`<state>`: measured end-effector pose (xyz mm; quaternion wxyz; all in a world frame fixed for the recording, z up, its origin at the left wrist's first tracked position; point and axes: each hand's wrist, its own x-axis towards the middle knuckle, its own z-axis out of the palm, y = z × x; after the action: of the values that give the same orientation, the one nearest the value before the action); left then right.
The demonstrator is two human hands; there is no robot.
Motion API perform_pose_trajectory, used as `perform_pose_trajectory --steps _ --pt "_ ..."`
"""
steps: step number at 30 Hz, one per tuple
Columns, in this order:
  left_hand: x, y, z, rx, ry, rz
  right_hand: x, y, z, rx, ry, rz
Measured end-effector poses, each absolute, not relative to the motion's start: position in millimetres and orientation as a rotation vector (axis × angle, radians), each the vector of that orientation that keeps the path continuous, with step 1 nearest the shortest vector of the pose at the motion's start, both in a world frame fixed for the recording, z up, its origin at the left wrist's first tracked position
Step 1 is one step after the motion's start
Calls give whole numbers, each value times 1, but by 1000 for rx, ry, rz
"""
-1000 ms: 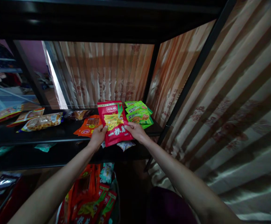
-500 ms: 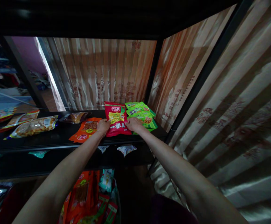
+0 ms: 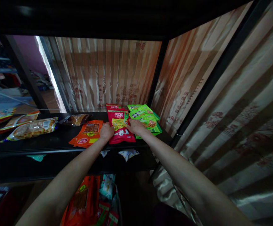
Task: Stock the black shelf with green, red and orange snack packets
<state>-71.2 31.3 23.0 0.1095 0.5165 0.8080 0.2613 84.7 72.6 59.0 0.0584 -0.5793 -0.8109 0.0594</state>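
Observation:
A red snack bag (image 3: pixel 120 125) with yellow sticks and green leaves printed on it lies on the black shelf (image 3: pixel 63 135). My left hand (image 3: pixel 106 131) grips its left edge, fingers curled. My right hand (image 3: pixel 136 126) is closed on its right edge, beside the green snack packets (image 3: pixel 148 121). The top of a second red bag (image 3: pixel 113 106) shows behind the first; the rest of it is hidden. Left of my left hand lie orange snack packets (image 3: pixel 83 138), overlapping one another.
Farther left along the shelf are a brown packet (image 3: pixel 76 120), a clear bag of nutty pieces (image 3: pixel 34 128) and other packets. A lower shelf holds a white-blue packet (image 3: pixel 128 154). Below, more orange packets (image 3: pixel 82 201) are heaped. A black post (image 3: pixel 158 72) and curtains (image 3: pixel 105 72) stand behind.
The front red bag has come slightly toward me with both hands on it, and the top of another red bag now shows behind it. The view has shifted slightly.

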Motion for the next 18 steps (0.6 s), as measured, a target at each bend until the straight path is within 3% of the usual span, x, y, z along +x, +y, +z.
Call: perform_pose_trajectory --steps 18 --pt "-81 48 15 1420 2335 855 78 94 57 -1738 -2438 223"
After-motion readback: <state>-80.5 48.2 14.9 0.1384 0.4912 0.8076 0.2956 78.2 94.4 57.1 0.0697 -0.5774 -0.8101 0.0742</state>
